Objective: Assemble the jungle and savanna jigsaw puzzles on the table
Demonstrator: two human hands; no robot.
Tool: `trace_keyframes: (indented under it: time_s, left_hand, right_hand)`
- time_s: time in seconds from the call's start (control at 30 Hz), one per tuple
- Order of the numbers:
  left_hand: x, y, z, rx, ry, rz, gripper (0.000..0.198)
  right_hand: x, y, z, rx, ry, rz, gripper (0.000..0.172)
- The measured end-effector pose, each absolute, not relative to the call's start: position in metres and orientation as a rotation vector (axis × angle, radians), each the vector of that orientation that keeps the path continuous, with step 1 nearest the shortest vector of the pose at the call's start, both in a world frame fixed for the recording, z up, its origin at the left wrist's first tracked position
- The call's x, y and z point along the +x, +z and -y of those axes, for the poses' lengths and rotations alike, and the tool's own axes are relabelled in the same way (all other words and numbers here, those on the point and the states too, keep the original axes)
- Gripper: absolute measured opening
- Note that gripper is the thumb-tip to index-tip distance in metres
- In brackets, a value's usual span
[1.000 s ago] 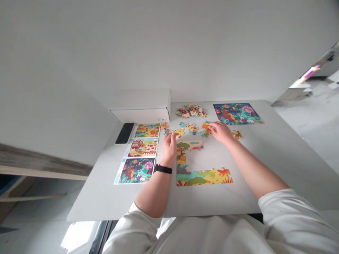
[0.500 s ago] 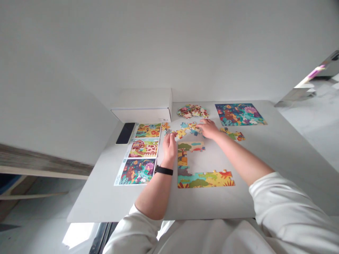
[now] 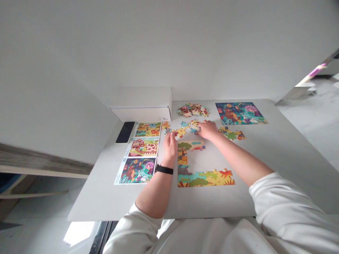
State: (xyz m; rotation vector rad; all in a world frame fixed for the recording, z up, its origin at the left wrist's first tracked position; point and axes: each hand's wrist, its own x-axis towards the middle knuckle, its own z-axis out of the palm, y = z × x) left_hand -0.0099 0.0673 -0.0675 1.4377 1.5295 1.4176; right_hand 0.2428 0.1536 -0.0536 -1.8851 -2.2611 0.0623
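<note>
My left hand [image 3: 170, 145] rests with its fingertips at the loose jigsaw pieces [image 3: 181, 132], just left of a partly joined puzzle [image 3: 203, 179]. That puzzle forms a bent frame of jungle scenes, with its inside showing bare table. My right hand [image 3: 208, 129] lies on the far side of the same scatter, fingertips over several pieces. Whether either hand grips a piece is hidden by the fingers. A heap of pieces [image 3: 192, 110] lies beyond them, and a small joined group [image 3: 231, 133] sits to the right. A finished colourful puzzle [image 3: 239, 113] lies at the far right.
Three printed picture cards [image 3: 143, 147] lie in a column left of my left hand. Beyond them are a black phone [image 3: 125, 132] and a white box [image 3: 141, 109]. All of this stands on a white table [image 3: 217, 201].
My right hand has shifted left from the orange pieces to the scatter nearer the middle, and the group at right now has more pieces. My left hand has barely moved.
</note>
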Motion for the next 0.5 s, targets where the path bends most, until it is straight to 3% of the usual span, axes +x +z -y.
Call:
trace_keyframes:
  time_s: [0.23, 0.37, 0.5]
  left_hand:
    - [-0.008, -0.065, -0.066, 1.434, 1.403, -1.519, 0.053]
    - [-0.006, -0.062, -0.064, 1.471, 1.411, -1.496, 0.048]
    - [-0.005, -0.059, -0.063, 1.515, 1.385, -1.472, 0.04]
  right_hand:
    - [0.229, -0.04, -0.145, -1.889, 0.307, 2.182, 0.034]
    - [0.23, -0.032, -0.135, -1.726, 0.65, 2.0, 0.016]
    - [0.254, -0.029, -0.119, -1.488, 0.958, 1.7, 0.019]
